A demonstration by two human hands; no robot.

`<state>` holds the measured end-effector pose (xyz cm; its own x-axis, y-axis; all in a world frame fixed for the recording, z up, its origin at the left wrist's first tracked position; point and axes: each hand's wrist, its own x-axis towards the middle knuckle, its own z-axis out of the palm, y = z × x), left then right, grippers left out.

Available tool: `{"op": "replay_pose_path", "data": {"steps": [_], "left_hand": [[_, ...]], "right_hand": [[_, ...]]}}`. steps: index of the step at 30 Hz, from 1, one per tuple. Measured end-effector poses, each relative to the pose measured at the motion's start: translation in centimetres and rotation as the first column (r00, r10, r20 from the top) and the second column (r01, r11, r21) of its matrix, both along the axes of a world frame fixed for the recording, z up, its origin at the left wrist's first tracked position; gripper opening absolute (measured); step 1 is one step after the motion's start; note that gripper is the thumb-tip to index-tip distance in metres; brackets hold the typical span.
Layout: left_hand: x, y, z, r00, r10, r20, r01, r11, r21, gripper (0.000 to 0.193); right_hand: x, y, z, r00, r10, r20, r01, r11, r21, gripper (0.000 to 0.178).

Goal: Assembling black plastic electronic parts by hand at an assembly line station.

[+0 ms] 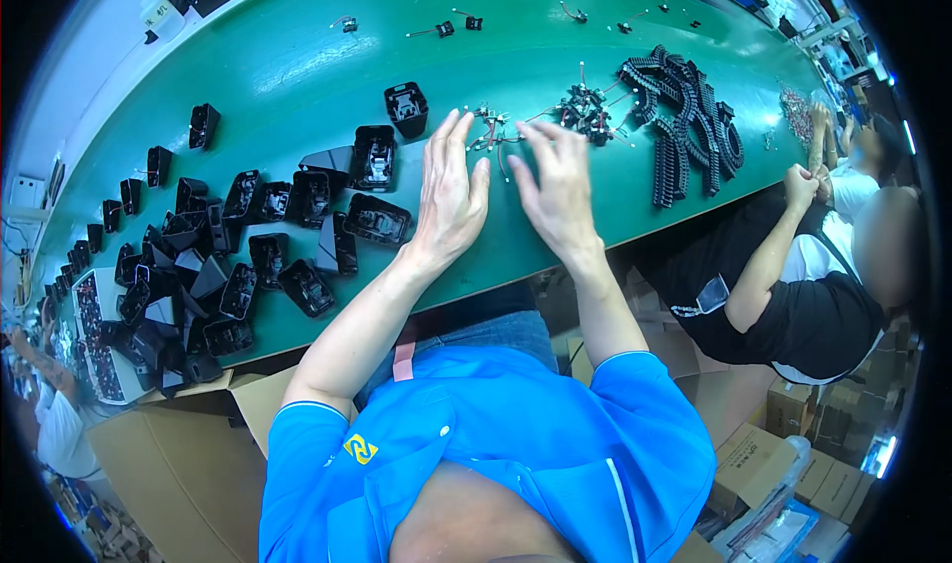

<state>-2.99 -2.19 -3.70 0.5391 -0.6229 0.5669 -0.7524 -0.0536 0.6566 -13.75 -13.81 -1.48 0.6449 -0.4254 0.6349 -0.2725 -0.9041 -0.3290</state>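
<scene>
My left hand [449, 188] is held over the table with its fingers stretched up and the thumb apart, nothing in it. Close to its fingertips stands an open black plastic housing [407, 108], and another housing [374, 157] lies just left of the wrist. My right hand [558, 184] hovers a short way to the right, fingers loosely spread and a little blurred, holding nothing I can see. Between and beyond the two hands lies a small cluster of wired parts [492, 127]. A larger pile of black wired parts [587, 113] sits just past my right fingertips.
Black toothed tracks [684, 127] lie heaped on the green table [288, 77] at right. Many black housings [188, 285] crowd the left side. Loose wired parts [474, 24] dot the far side. A co-worker in black [803, 305] sits at right; a cardboard box [178, 464] stands below left.
</scene>
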Motion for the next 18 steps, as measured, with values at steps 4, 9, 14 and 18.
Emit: {"op": "replay_pose_path", "data": {"steps": [4,9,14,18], "left_hand": [[0.4,-0.6,-0.3,0.968,-0.132,-0.215,0.11,0.988,-0.113,0.057],[-0.1,-0.5,0.1,0.979,-0.098,-0.181,0.073,0.988,-0.136,0.054],[-0.4,4.5,4.8,0.986,-0.129,-0.104,0.124,0.991,-0.053,0.048],[1.1,11.0,10.2,0.992,-0.105,0.074,0.106,0.994,-0.007,0.039]], "right_hand": [[1.0,0.4,-1.4,0.983,0.167,-0.073,-0.156,0.978,0.138,0.048],[1.2,0.1,-0.4,0.988,0.155,-0.021,-0.152,0.982,0.108,0.05],[5.0,-0.3,3.7,0.966,0.259,0.021,-0.26,0.963,0.069,0.047],[13.0,-5.6,5.6,0.968,0.179,-0.177,-0.145,0.971,0.188,0.048]]}}
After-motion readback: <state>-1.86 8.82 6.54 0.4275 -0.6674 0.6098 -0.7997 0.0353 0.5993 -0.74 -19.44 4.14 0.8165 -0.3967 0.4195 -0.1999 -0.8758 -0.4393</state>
